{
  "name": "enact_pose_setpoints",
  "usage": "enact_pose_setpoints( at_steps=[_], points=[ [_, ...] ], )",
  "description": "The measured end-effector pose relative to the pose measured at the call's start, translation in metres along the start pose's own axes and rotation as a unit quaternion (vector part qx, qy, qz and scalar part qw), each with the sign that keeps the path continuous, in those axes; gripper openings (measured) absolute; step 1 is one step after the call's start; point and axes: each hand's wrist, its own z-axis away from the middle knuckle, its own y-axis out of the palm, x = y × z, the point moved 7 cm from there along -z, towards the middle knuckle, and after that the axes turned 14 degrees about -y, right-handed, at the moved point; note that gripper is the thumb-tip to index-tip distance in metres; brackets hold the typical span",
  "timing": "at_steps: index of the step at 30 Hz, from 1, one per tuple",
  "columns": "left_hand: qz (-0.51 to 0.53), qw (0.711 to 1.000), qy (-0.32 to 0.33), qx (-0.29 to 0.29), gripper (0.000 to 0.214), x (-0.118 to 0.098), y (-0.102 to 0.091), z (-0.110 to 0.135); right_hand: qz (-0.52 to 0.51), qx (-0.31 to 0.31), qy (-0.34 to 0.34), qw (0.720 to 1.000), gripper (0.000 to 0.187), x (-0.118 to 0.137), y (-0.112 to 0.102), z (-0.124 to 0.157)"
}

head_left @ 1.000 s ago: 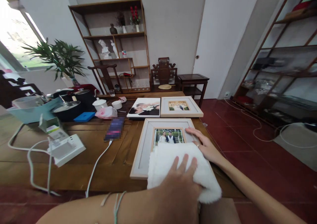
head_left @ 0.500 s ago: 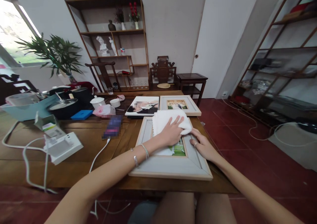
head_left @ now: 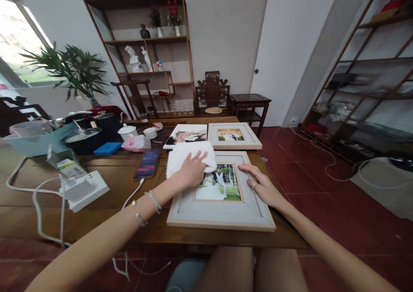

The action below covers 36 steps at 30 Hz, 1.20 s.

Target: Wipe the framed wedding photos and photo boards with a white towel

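Observation:
A picture frame [head_left: 222, 221] with a pale mat and light wood edge lies flat on the table before me. Inside it, a photo [head_left: 229, 189] shows people in wedding clothes on grass. My left hand [head_left: 193, 169] presses a white cloth [head_left: 176, 156] over the frame's upper left part, and the cloth hides that corner. The cloth bunches at the fingertips. On the frame's right side rests my right hand [head_left: 262, 187], its fingers stretched out and no cloth under them.
Beyond the frame lie a second framed photo [head_left: 254, 144] and a photo panel [head_left: 169, 142]. To the left are a phone [head_left: 147, 165] on a white cable, an opened white box [head_left: 92, 188], a blue box [head_left: 107, 148] and a lidded pan [head_left: 82, 141]. The table's right edge is close.
My left hand has slid the white cloth leftward across the frame, uncovering more of the photo. My right hand stays at the right side, its fingers slightly shifted.

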Motion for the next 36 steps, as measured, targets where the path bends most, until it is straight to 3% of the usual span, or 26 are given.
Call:
enact_pose_setpoints(
  at_steps=[3,5,9,12,14,18,23,26,29,32,36],
  points=[
    [-0.017,0.999,-0.041,0.006,0.035,0.011,0.0,0.02,0.003,-0.002,0.003,1.0,0.049,0.0,0.0,0.0],
    [-0.029,0.998,-0.042,0.029,0.034,0.005,-0.002,0.041,0.002,-0.002,0.002,1.0,0.05,0.0,0.0,0.0],
    [-0.057,0.992,0.041,0.105,0.035,-0.028,-0.009,0.1,0.001,-0.005,-0.007,1.0,0.051,0.001,0.0,0.0],
    [-0.03,0.989,0.107,0.099,0.032,-0.048,-0.025,0.133,0.002,-0.004,-0.007,1.0,0.05,0.001,0.001,0.001],
    [0.004,0.99,0.104,0.097,0.032,-0.051,-0.03,0.14,0.005,-0.003,-0.001,1.0,0.05,0.001,0.001,0.001],
    [0.042,0.994,0.038,0.094,0.03,-0.038,-0.018,0.117,0.007,0.002,-0.006,1.0,0.05,0.002,0.001,0.001],
    [0.02,1.0,-0.019,0.009,0.033,-0.008,0.001,0.059,0.006,0.001,-0.01,1.0,0.051,0.002,0.001,0.001],
    [0.021,0.999,-0.04,-0.007,0.033,-0.005,0.002,0.035,0.005,0.0,-0.009,1.0,0.05,0.001,0.001,0.001],
    [0.058,0.998,-0.018,0.019,0.033,-0.029,-0.003,0.031,-0.001,-0.004,-0.003,1.0,0.046,0.0,0.002,0.001],
    [0.125,0.99,0.046,0.039,0.035,-0.07,-0.011,0.035,-0.017,-0.018,0.005,1.0,0.04,-0.002,0.001,0.001],
    [0.158,0.984,0.076,0.011,0.035,-0.106,-0.011,0.033,-0.045,-0.043,0.011,0.998,0.041,-0.006,0.0,0.003]
  ],
)
